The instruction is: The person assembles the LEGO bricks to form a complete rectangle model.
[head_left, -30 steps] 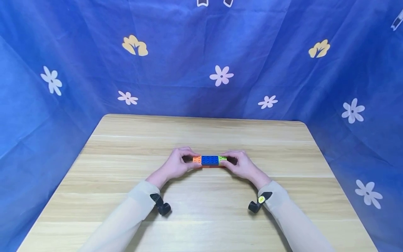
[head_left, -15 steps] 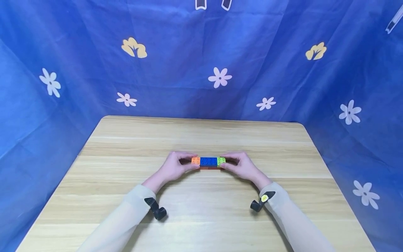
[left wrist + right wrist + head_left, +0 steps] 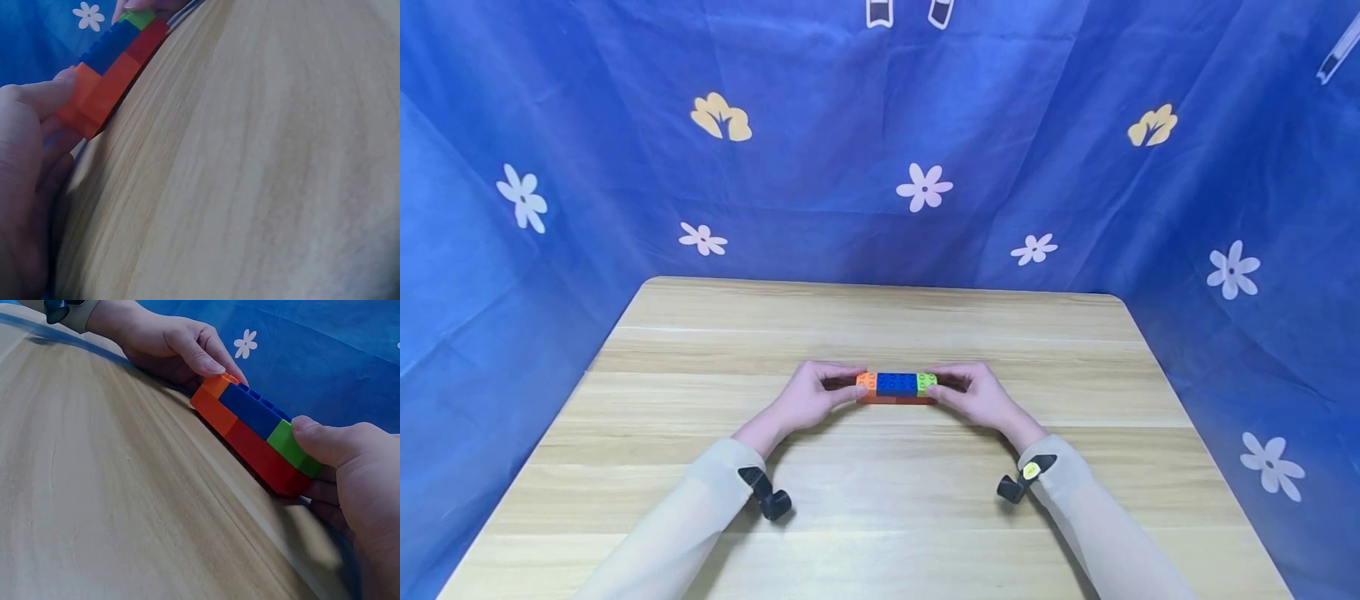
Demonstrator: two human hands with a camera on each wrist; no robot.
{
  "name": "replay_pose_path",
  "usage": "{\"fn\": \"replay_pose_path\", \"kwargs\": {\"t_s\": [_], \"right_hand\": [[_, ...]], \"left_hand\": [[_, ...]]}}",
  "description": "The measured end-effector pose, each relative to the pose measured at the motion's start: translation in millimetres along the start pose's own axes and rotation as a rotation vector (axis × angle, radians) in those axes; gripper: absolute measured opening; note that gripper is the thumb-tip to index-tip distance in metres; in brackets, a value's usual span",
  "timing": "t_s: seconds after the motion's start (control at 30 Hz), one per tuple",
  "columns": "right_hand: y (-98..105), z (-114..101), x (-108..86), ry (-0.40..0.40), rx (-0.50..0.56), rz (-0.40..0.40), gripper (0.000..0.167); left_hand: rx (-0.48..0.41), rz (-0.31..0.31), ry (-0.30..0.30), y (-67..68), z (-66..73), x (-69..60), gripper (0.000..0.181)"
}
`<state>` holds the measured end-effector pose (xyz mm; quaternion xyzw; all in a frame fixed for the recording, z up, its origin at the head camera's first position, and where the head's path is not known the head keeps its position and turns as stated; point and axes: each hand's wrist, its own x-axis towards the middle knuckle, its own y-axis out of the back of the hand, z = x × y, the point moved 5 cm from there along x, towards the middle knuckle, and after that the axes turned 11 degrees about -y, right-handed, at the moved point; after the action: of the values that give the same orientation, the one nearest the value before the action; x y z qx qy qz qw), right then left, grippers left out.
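Observation:
A two-layer block of toy building bricks lies on the table between my hands. Its upper layer has an orange brick (image 3: pixel 867 382) at the left, a dark blue brick (image 3: pixel 897 384) in the middle and a lime green brick (image 3: pixel 927 382) at the right. Below them sit an orange brick (image 3: pixel 213 415) and a red brick (image 3: pixel 262 456), end to end. My left hand (image 3: pixel 805 398) pinches the block's orange end between thumb and fingers. At the other end my right hand (image 3: pixel 981 398) pinches the green brick, its thumb (image 3: pixel 312 434) on the near side.
The wooden table (image 3: pixel 880 483) reaches back to a blue patterned curtain (image 3: pixel 820 150), which also hangs along both sides. Each sleeve carries a black wrist camera, one at the left (image 3: pixel 767 496) and one at the right (image 3: pixel 1018 483).
My left thumb has drawn back leftward along the orange brick, uncovering more of the lower orange brick. My right hand and the block stay nearly in place; the head view has shifted slightly.

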<state>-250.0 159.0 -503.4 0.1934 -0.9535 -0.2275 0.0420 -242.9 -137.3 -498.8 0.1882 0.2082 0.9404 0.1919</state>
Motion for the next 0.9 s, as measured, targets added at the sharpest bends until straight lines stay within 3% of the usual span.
{"fn": "replay_pose_path", "kwargs": {"t_s": [0.33, 0.6, 0.9], "right_hand": [[1.0, -3.9, 1.8, 0.055, 0.081, 0.019, 0.047], [0.0, -7.6, -1.9, 0.1, -0.014, 0.079, 0.06], [-3.6, -8.3, -1.8, 0.167, -0.069, 0.122, 0.056]], "left_hand": [[0.002, 0.004, 0.036, 1.3, 1.8, 2.7, 0.043], [0.006, 0.006, 0.037, 2.4, 2.6, 6.8, 0.042], [0.012, 0.001, 0.052, 2.0, 2.8, 7.8, 0.04]]}}
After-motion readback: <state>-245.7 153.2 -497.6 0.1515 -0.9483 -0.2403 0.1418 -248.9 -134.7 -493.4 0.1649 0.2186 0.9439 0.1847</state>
